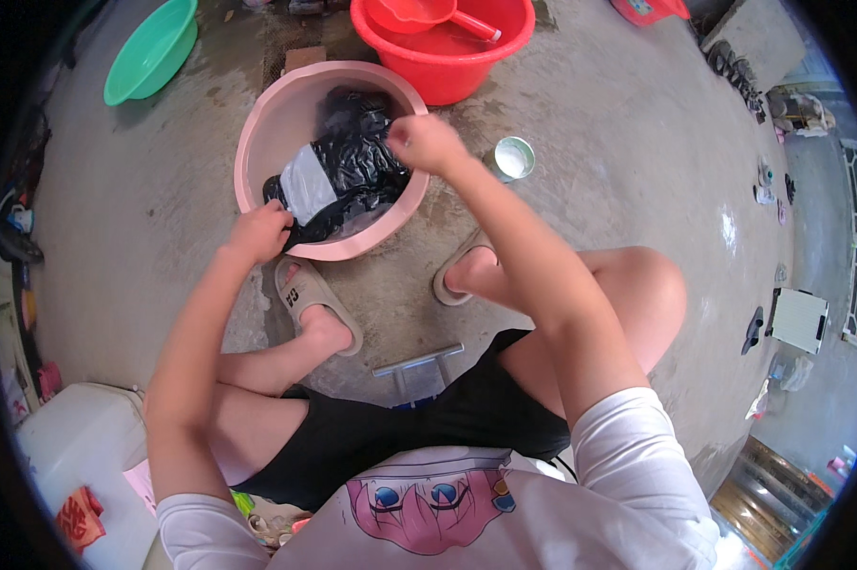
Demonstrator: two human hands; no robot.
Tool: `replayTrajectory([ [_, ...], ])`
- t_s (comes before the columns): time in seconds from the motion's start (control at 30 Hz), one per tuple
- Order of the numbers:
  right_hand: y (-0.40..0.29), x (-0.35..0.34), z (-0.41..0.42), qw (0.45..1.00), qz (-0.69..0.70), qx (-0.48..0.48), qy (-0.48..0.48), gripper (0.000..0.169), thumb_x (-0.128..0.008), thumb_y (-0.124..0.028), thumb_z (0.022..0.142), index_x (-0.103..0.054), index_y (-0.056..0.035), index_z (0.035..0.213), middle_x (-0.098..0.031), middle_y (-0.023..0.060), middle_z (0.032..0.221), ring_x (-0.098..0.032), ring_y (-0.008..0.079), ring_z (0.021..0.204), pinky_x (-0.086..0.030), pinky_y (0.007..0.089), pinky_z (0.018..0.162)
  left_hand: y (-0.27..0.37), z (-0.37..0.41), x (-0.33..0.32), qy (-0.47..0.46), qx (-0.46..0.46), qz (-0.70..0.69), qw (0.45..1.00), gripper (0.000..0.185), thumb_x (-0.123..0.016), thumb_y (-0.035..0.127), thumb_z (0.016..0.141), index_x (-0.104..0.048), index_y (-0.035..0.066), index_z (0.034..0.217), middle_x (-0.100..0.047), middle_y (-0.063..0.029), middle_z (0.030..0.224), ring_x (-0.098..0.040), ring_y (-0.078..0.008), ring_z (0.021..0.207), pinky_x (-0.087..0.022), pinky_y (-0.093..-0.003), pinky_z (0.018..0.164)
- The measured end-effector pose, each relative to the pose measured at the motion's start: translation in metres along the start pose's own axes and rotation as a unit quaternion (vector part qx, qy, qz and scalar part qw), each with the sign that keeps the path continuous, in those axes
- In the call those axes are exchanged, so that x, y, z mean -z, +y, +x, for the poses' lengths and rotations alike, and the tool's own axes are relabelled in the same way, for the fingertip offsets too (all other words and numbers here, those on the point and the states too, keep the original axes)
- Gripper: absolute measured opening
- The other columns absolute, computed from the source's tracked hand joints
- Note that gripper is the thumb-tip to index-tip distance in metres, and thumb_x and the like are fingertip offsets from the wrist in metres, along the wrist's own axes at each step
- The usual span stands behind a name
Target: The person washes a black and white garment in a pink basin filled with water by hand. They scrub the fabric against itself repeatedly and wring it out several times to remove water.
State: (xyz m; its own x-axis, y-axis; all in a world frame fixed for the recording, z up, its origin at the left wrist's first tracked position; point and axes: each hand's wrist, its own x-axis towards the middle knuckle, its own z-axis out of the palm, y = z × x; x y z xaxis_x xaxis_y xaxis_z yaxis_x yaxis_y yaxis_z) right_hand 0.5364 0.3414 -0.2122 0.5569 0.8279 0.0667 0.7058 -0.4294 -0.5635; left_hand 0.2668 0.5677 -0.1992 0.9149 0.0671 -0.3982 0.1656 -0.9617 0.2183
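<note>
A pink plastic basin (250, 128) on the floor before me holds water and a wet black garment (357, 153) with a light grey panel. My left hand (259, 231) is at the basin's near left rim, its fingers closed on an edge of the black cloth. Over the right rim, my right hand (428, 144) has its fingers curled beside the garment. Whether cloth is pinched in them cannot be made out. Just right of this hand stands an open green tub (514, 158) with white contents.
Behind the pink basin is a red basin (435, 78) of water, with a red dipper (418, 16) in it. A green basin (150, 53) leans at the far left. My slippered feet flank the near floor, before a metal stool leg (419, 360). Shoes (735, 71) line the right side.
</note>
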Motion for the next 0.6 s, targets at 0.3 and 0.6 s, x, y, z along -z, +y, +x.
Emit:
replayTrajectory([
  [0.3, 0.193, 0.072, -0.055, 0.939, -0.123, -0.321, 0.005, 0.031, -0.056, -0.028, 0.086, -0.072, -0.0042, 0.098, -0.069, 0.0246, 0.1, -0.065, 0.0426, 0.098, -0.053, 0.0491, 0.086, 0.068, -0.031, 0.145, 0.051, -0.072, -0.102, 0.991, 0.02, -0.063, 0.016, 0.089, -0.067, 0.002, 0.104, -0.068, -0.0174, 0.099, -0.063, -0.0371, 0.095, -0.051, -0.0446, 0.083],
  [0.6, 0.24, 0.004, -0.067, 0.878, -0.331, -0.134, -0.318, 0.018, -0.058, -0.012, 0.087, -0.07, -0.0075, 0.1, -0.07, 0.0211, 0.102, -0.069, 0.0379, 0.096, -0.057, 0.0457, 0.08, 0.086, -0.034, 0.15, 0.03, -0.067, -0.193, 0.978, 0.024, -0.066, 0.014, 0.088, -0.067, 0.001, 0.108, -0.068, -0.0172, 0.099, -0.064, -0.0367, 0.092, -0.051, -0.043, 0.08],
])
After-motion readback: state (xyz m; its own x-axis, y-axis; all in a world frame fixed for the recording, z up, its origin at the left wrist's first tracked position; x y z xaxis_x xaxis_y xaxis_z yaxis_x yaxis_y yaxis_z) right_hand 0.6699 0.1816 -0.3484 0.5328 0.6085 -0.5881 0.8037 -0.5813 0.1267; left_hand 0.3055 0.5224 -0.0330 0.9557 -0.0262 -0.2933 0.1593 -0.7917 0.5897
